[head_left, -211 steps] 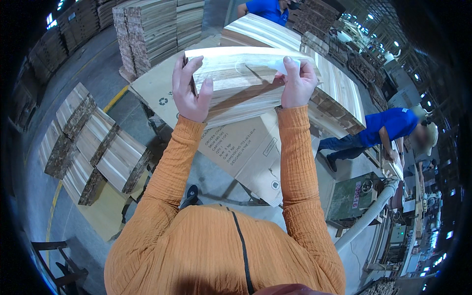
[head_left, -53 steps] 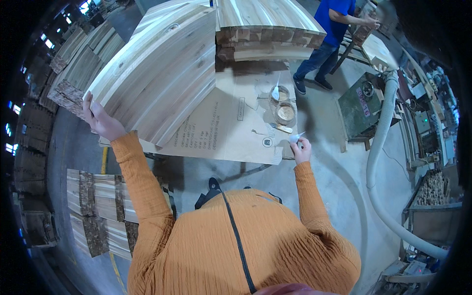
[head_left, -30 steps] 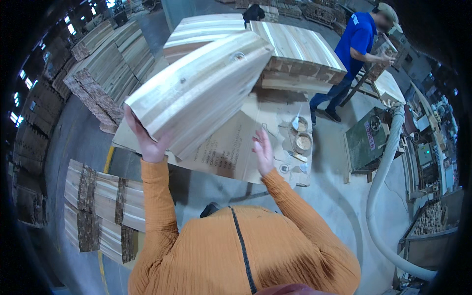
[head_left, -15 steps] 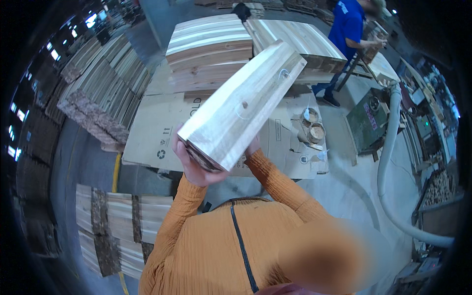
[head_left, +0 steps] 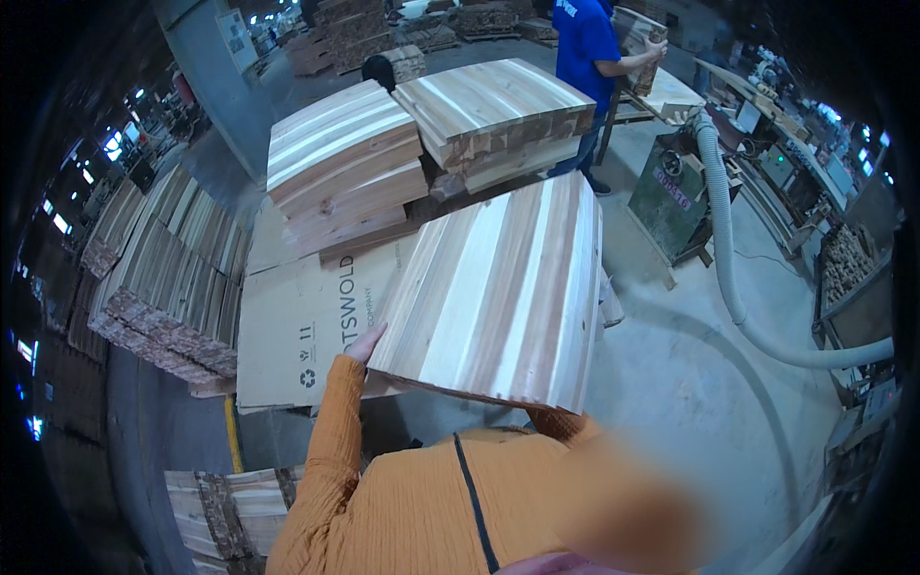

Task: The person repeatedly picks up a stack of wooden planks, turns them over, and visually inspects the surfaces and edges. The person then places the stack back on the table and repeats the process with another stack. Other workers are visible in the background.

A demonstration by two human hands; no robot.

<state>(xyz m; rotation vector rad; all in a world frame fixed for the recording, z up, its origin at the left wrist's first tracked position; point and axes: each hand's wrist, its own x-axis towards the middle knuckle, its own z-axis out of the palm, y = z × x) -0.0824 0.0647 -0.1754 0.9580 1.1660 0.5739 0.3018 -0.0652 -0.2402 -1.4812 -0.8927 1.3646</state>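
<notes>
A thick wooden panel (head_left: 489, 297) with light and brown stripes is held up over a cardboard sheet (head_left: 287, 316), its broad face showing. My left hand (head_left: 364, 344) grips its near left corner, thumb along the edge and the other fingers mostly hidden beneath. My right forearm passes under the panel's near right side, so my right hand is hidden there. Beyond the panel, a stack of striped panels (head_left: 350, 182) stands at the back left of the cardboard. A second stack (head_left: 498, 105) sits to its right.
Tall piles of boards (head_left: 172, 278) stand on the left. More panels (head_left: 240, 508) lie low at the lower left. At the right are a green machine (head_left: 666, 196) and a pale hose (head_left: 724, 220). A person in a blue shirt (head_left: 585, 48) holds a wooden piece at the back.
The panel has turned from showing a narrow side to showing its broad striped face, and shifted right and nearer. It now covers my right hand and the round containers on the cardboard. The view has shifted.
</notes>
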